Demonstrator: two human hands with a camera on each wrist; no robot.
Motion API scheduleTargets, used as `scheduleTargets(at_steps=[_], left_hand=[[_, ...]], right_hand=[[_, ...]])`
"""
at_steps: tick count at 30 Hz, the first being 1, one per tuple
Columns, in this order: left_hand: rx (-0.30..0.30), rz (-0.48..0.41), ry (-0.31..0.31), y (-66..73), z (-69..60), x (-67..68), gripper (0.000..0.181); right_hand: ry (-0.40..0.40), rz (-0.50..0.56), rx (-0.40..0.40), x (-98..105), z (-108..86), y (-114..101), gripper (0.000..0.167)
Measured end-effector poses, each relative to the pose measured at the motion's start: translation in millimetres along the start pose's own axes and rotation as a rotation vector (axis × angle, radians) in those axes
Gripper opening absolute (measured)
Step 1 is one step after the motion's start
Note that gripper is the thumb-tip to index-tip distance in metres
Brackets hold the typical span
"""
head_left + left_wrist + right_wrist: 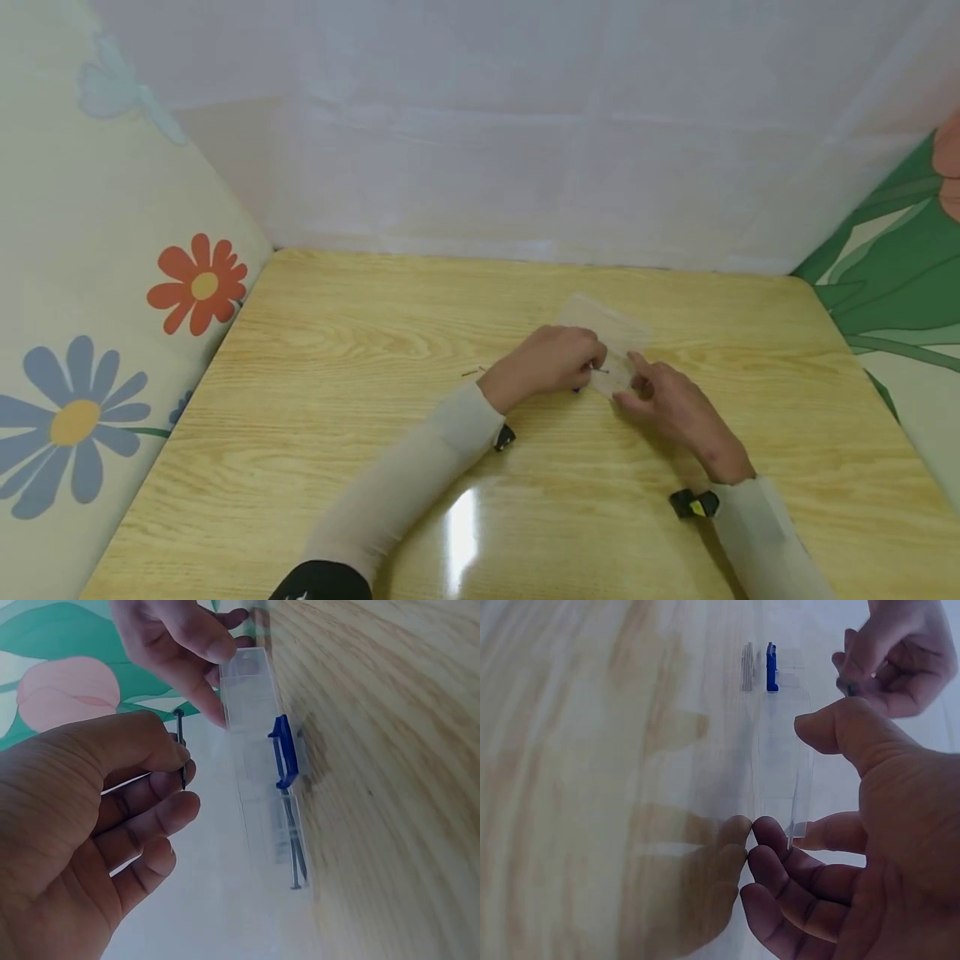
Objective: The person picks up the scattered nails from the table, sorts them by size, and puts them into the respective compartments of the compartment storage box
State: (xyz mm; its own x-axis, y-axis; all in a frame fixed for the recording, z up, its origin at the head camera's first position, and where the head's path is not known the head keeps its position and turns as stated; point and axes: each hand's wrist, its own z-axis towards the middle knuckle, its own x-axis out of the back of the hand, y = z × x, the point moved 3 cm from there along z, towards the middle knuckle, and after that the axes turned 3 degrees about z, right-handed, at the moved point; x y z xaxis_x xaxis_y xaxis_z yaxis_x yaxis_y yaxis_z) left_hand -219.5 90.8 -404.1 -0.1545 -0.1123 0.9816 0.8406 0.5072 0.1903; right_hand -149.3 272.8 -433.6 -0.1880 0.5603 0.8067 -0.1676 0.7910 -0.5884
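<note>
My left hand [547,362] pinches a dark nail [181,742] between thumb and index finger, its other fingers loosely bent. The nail is held above a clear plastic box [609,329] with a blue latch [285,752] on its side. With thumb and bent fingers, my right hand [678,404] grips the near right end of the box. More nails [294,847] show near the latch in the left wrist view; I cannot tell whether they lie inside the box. In the right wrist view, the box [780,750] is seen edge-on and partly blurred.
A few thin nail-like pieces [472,372] lie on the wood-grain table [337,333] left of the left hand. White sheeting [450,167] stands behind the table. Flower-printed cloth [112,292] borders the left side, with similar cloth on the right.
</note>
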Motion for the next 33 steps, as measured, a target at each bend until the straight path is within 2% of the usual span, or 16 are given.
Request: scheduleTargets(at_steps=[7, 12, 16, 26, 33], left_hand=[[0.003, 0.005, -0.015, 5.0, 10.0, -0.6, 0.020], [0.025, 0.050, -0.030, 1.1, 11.5, 2.3, 0.017], [0.053, 0.068, -0.043, -6.1, 10.5, 4.2, 0.017], [0.087, 0.038, -0.037, -24.0, 6.1, 5.8, 0.017], [0.098, 0.071, -0.014, -32.4, -5.3, 5.6, 0.019]], right_hand=[[-0.012, 0.013, 0.012, -0.7, 0.7, -0.1, 0.069], [0.004, 0.001, 0.029, -1.0, 1.1, 0.4, 0.069], [0.017, -0.015, 0.028, -1.3, 0.5, 0.6, 0.071], [0.003, -0.013, -0.005, -0.2, 1.3, -0.5, 0.073], [-0.001, 0.021, -0.023, -0.8, 1.7, 0.6, 0.074]])
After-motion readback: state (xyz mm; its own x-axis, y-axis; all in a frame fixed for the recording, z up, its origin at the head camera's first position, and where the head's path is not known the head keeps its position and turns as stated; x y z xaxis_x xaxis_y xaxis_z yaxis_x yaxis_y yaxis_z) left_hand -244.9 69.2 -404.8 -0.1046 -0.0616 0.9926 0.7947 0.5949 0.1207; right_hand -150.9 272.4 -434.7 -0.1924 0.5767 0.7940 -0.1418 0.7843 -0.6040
